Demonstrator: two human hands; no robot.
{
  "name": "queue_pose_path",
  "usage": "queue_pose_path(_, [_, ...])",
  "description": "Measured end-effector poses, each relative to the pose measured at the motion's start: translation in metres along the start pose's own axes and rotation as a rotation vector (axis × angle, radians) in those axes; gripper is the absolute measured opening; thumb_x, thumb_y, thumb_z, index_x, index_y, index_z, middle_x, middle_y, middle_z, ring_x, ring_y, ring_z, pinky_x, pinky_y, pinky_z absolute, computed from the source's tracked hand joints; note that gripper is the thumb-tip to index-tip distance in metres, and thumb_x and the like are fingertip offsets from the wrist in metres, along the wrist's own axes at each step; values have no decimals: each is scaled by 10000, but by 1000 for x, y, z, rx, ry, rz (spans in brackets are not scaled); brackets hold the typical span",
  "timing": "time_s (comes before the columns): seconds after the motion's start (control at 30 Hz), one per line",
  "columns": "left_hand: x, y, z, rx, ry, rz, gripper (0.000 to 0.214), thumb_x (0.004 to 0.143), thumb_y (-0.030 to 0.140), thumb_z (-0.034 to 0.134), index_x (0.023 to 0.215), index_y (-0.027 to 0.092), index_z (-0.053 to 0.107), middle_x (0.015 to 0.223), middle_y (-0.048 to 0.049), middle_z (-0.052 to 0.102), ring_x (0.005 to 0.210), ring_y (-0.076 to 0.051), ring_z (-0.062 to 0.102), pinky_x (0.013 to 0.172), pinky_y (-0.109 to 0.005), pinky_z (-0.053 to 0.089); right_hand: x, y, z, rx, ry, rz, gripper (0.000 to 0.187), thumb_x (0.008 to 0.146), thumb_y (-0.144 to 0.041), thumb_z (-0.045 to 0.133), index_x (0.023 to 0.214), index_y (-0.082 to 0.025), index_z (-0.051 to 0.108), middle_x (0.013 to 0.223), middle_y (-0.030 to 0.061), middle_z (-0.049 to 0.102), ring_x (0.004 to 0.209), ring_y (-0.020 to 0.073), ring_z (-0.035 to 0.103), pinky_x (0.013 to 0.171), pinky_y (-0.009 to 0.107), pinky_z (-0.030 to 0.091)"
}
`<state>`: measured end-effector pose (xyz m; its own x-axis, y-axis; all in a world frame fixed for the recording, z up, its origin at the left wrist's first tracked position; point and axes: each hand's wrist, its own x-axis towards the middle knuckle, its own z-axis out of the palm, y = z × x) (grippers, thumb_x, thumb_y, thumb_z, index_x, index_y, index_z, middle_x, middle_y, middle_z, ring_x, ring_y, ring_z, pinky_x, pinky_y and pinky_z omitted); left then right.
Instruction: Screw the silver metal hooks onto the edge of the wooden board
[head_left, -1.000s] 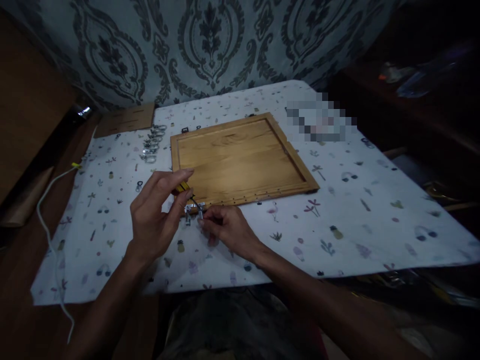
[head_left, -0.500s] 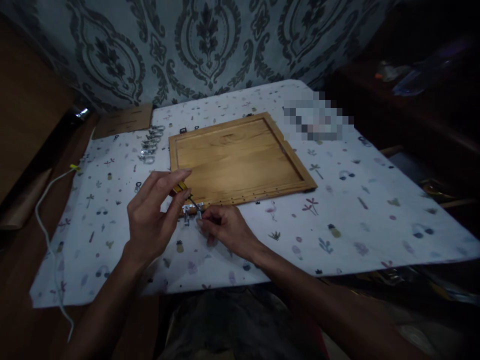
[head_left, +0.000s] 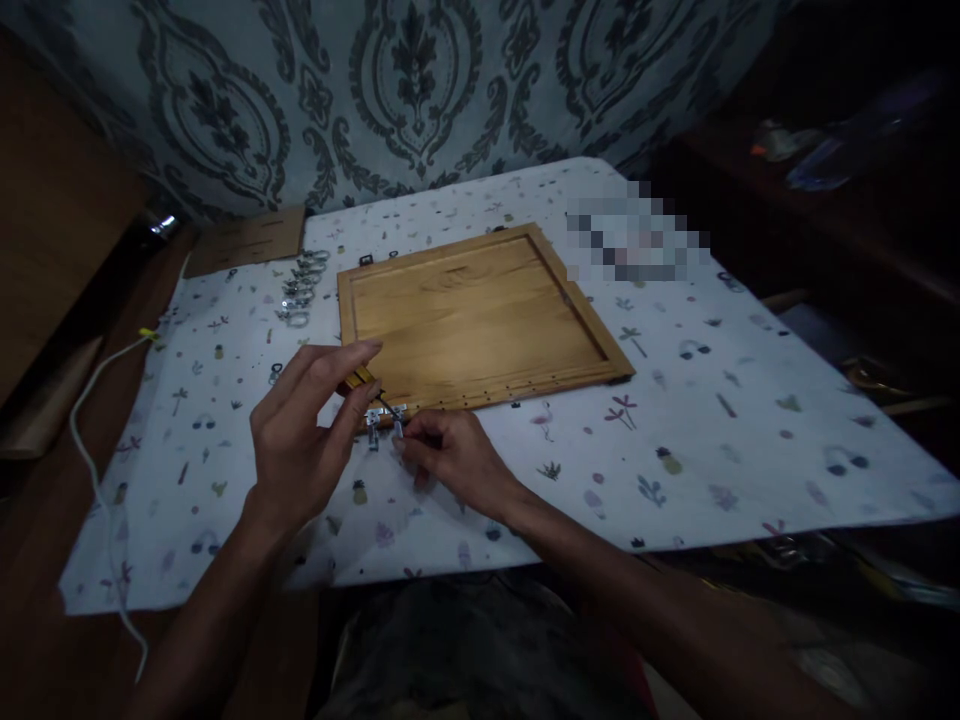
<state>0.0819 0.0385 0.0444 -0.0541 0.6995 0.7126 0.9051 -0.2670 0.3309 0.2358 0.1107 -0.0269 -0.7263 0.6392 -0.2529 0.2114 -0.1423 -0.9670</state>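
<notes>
One screwdriver (head_left: 362,376) sits in the left grip (head_left: 304,425); the right grip (head_left: 454,455) pinches a metal fitting (head_left: 398,427).

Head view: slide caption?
Left hand holds a screwdriver to a fitting at the near edge of the panel; right hand touches the fitting.

cloth-covered table (head_left: 570,430); on it: wooden panel (head_left: 465,320); cardboard sheet (head_left: 247,243); metal pieces (head_left: 300,290), probably clasps

Panel (head_left: 465,310) on tablecloth (head_left: 592,470), latches (head_left: 298,292) left, cardboard (head_left: 247,241) behind them
</notes>
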Motion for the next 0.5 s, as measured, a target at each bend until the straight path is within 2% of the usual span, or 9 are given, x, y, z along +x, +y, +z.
queue_pose_path(0.1, [0,0,-1,-16,-8,1,244,984,143,656,1205,240,687,1063,-32,764,910,-154,714,784,-274,617,1,2,0,5,-3,-7,192,870,-134,669,690,-182,623,571,-58,620,474,101,611,558,218,453])
queue_pose_path(0.3, [1,0,-7,-92,-115,19,286,1002,128,604,1240,269,678,1117,-35,767,1001,-173,728,843,-297,617,3,8,2,42,11,-29,163,850,-143,685,703,-186,630,554,-64,610,471,109,618,548,213,460])
queue_pose_path(0.43, [-3,0,-7,-71,-58,-9,273,991,142,620,1227,268,676,1074,-30,755,1002,-175,728,855,-290,601,2,16,6,43,13,-10,144,822,-129,665,700,-195,624,549,-60,624,468,109,612,530,205,465])
queue_pose_path(0.5, [-5,-4,-5,-52,-23,-27,198,983,230,662,1176,259,693,1066,-36,742,985,-188,726,840,-298,600,4,21,7,18,26,-46,135,807,-152,667,689,-203,624,570,-53,640,482,117,617,535,218,476])
